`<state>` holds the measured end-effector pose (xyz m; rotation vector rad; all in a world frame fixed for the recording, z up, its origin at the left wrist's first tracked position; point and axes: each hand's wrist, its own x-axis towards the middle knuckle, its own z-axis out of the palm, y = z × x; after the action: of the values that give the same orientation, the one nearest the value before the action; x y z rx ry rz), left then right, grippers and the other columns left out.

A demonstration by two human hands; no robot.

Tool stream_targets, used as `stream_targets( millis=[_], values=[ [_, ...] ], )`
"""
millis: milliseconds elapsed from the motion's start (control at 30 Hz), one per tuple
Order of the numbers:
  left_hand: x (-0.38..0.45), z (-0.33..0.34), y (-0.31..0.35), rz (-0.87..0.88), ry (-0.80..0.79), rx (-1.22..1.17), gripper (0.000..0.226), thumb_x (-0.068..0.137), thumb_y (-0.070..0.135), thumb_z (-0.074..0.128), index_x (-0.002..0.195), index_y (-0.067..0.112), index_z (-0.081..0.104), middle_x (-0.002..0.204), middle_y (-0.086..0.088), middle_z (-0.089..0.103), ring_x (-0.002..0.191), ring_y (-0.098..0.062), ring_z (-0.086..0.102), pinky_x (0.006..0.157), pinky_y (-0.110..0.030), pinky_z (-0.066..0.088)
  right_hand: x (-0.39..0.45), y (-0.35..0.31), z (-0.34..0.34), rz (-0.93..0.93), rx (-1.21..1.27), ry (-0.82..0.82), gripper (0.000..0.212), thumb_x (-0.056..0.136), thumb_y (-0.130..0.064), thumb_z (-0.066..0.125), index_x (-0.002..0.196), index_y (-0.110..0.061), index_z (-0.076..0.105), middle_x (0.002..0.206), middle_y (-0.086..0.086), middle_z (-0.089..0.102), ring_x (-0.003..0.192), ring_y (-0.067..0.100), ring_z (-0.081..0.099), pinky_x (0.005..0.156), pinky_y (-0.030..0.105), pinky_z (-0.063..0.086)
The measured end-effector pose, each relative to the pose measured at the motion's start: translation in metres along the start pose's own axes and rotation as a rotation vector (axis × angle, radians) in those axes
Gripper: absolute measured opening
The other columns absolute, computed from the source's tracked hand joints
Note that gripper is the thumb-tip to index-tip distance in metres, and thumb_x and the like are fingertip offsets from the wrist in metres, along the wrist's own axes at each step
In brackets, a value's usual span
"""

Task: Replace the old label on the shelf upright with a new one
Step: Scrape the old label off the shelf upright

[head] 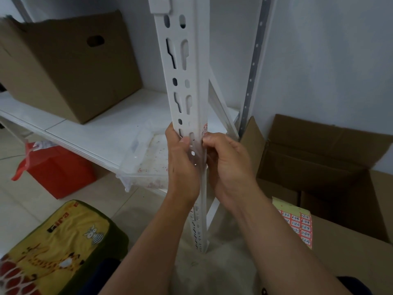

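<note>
Head view: old label [204,129] on the right edge of the white shelf upright [187,86], just above both hands.

Left hand [182,165] grips the upright; right hand [225,162] curls fingers at the label. Probably thin, tearable paper; best lifted at a corner.

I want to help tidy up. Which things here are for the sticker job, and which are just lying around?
For the job: upright, old label, label sheet, left hand, right hand.

Lying about: boxes, red bag, cushion, tray.
</note>
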<state>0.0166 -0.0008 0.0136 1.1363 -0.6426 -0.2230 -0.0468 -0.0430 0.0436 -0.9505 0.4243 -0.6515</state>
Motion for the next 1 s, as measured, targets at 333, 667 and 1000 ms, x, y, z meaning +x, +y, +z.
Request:
stream_targets(
  millis=[333,667,1000],
  values=[
    [0.002,-0.004,-0.001,-0.018,-0.029,-0.031,0.043,0.088,0.026,0.03,0.121,0.001,0.042,0.094,-0.003,0.057,0.087,-0.011,0.057,0.073,-0.023,0.051,0.003,-0.008,0.0,0.06,0.096,-0.125,0.026,0.09,0.002,0.048,0.072,-0.003,0.066,0.072,0.006,0.072,0.067,0.014,0.07,0.06,0.02,0.055],
    [0.002,-0.004,-0.001,-0.018,-0.037,-0.039,0.037,0.087,0.025,0.031,0.117,0.007,0.043,0.093,-0.002,0.056,0.087,-0.013,0.056,0.074,-0.025,0.051,0.004,-0.012,0.0,0.097,0.085,-0.143,0.042,0.088,0.004,0.045,0.055,-0.009,0.068,0.065,0.006,0.07,0.057,0.012,0.067,0.051,0.019,0.052],
    [0.003,-0.003,-0.003,-0.027,-0.025,-0.039,0.043,0.087,0.027,0.032,0.121,0.002,0.041,0.096,-0.009,0.054,0.089,-0.021,0.054,0.071,-0.027,0.051,0.008,-0.012,-0.002,0.112,0.103,-0.187,0.036,0.087,0.006,0.044,0.059,-0.004,0.065,0.063,0.008,0.068,0.054,0.012,0.065,0.047,0.019,0.051]
  ],
)
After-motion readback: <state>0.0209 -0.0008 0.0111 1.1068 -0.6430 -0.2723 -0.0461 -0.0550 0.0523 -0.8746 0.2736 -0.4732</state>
